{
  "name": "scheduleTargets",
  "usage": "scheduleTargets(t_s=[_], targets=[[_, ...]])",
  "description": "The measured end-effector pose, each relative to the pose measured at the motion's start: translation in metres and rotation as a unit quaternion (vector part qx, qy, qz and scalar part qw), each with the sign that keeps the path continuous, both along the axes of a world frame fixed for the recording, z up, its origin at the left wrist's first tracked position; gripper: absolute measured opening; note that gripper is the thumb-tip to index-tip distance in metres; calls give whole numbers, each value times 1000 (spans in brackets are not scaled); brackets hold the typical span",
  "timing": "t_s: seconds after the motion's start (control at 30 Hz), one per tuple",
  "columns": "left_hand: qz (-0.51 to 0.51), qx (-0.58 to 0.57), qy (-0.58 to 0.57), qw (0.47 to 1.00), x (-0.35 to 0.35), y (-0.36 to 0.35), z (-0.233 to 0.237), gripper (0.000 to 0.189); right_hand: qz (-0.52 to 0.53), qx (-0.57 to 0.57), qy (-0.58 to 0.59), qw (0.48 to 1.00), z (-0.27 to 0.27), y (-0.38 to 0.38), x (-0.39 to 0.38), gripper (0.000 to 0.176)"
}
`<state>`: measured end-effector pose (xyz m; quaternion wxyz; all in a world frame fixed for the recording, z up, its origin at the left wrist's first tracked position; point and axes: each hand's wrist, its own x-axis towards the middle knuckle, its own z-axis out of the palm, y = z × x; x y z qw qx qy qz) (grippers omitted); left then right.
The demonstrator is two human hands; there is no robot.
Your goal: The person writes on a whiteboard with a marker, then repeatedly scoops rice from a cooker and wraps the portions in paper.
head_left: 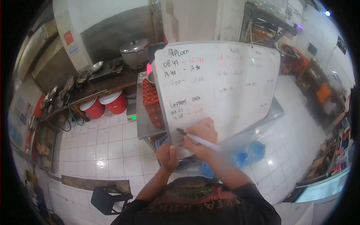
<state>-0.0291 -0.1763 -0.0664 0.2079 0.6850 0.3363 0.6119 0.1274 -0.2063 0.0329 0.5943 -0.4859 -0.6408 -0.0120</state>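
A large whiteboard [240, 108] leans in front of me, covered with handwritten words and times in black and red, "Popcorn" at its top left. My right hand [202, 135] is closed around a white marker [202, 141] with a dark tip. That tip points at the lower left part of the board, just under the rows of times. At the board's lower left edge, my left hand [168, 156] grips the frame, fingers mostly hidden behind it and thumb up in front.
Red egg trays [152, 101] are stacked on a metal table [144, 125] behind the board. Blue water jugs [256, 150] stand right of my forearm. Red buckets [116, 103], a large pot [135, 52] and a green-lit scale [131, 114] are at left. A black stool [105, 200] is nearby.
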Motion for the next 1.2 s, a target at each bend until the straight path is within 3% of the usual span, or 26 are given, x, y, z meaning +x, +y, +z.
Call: scheduleTargets(t_s=[0.17, 0.27, 0.37, 0.47, 0.57, 0.73, 0.83, 1.03, 1.13, 1.2], targets=[[-2, 13, -15, 1000, -2, -3, -5, 28, -21, -3, 17, 1000, -2, -3, -6, 25], [-12, 45, 7, 999, -7, 5, -11, 40, -22, -10, 25, 999, -2, -2, -6, 24], [-14, 59, -19, 998, -4, 3, -6, 41, -23, 5, 30, 999, -4, -2, -8, 24], [-31, -19, -19, 999, -5, -4, -2, 30, -9, 4, 11, 1000, -2, -2, -3, 24], [-10, 44, -22, 999, -1, 3, -11, 43, -8, 20, 49, 999, -5, -2, 2, 24], [-16, 41, -35, 998, 0, 5, -13, 44, -36, 12, 94, 995, -11, 2, -3, 25], [-27, 32, -38, 998, -2, 5, -19, 44, -23, 8, 42, 999, -10, 0, 1, 24], [-30, 21, -52, 998, 3, 2, -9, 44, -21, 1, 36, 999, -8, -1, 5, 23], [-33, 36, -60, 997, 4, 5, -12, 43, -29, 20, 96, 995, -7, -1, 6, 21], [-31, 30, -47, 998, 2, 4, -14, 43, -31, 15, 56, 998, -5, -1, 8, 21]])
